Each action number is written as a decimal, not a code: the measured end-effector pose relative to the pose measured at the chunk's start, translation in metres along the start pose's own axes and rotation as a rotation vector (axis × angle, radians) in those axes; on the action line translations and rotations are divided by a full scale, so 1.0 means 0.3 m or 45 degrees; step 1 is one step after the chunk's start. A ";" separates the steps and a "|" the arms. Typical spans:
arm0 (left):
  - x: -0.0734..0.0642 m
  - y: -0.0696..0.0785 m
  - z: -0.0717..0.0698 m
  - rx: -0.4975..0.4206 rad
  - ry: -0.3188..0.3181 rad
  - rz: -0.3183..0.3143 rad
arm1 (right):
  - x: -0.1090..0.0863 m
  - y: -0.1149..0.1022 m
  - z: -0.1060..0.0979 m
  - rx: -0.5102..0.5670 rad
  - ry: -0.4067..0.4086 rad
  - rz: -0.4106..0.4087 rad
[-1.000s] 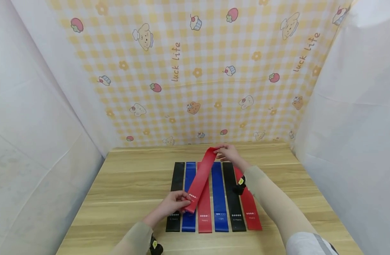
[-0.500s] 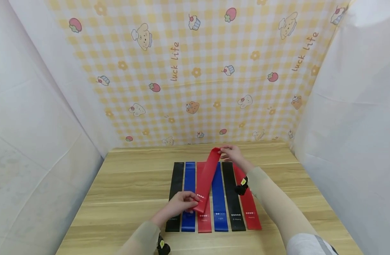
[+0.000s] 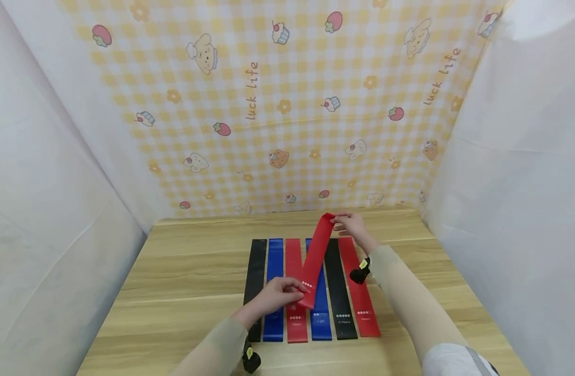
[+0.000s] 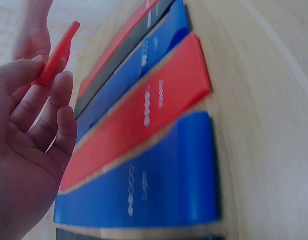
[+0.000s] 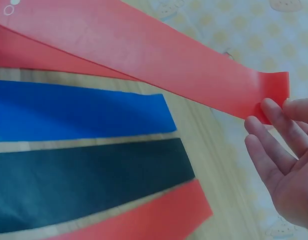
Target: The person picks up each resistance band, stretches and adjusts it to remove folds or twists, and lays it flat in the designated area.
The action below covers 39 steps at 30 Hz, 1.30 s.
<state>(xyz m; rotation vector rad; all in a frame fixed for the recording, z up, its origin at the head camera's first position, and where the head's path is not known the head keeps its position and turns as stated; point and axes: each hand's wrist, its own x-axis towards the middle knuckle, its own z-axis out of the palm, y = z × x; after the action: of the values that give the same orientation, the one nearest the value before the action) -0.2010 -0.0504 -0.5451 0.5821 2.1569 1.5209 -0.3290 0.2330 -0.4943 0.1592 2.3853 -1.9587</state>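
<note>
A red loop resistance band [image 3: 319,250] is stretched between both hands, slanting over the row of bands on the table. My left hand [image 3: 280,293] pinches its near end, beside the printed dots. At the far end, my right hand [image 3: 353,227] pinches the other fold between thumb and finger, as the right wrist view also shows. Beneath lie a black band [image 3: 256,266], a blue band [image 3: 275,261], a red band [image 3: 294,256], a second blue band [image 3: 321,326], a second black band [image 3: 341,287] and another red band [image 3: 368,318]. The held band partly covers the second blue one.
The flat bands lie side by side on a wood-grain table [image 3: 188,292]. A yellow checked cloth [image 3: 306,125] hangs behind the table, and white sheets [image 3: 503,156] enclose both sides. A small black camera is strapped to each wrist.
Both hands have moved right with the held red band. Its near end has passed from over the left blue band to between the middle red and second blue bands.
</note>
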 end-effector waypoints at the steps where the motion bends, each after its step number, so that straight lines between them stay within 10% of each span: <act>1: 0.006 0.007 0.007 -0.005 -0.002 0.000 | 0.000 0.000 -0.008 0.004 0.004 0.002; 39: 0.189 0.092 0.415 -0.328 -0.129 -0.042 | -0.034 0.091 -0.281 -0.201 0.000 0.061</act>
<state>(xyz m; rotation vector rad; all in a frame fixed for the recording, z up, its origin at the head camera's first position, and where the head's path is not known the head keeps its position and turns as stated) -0.1739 0.0855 -0.5626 0.5206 1.8487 1.6794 -0.3136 0.3203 -0.5033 0.2075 2.4980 -1.7417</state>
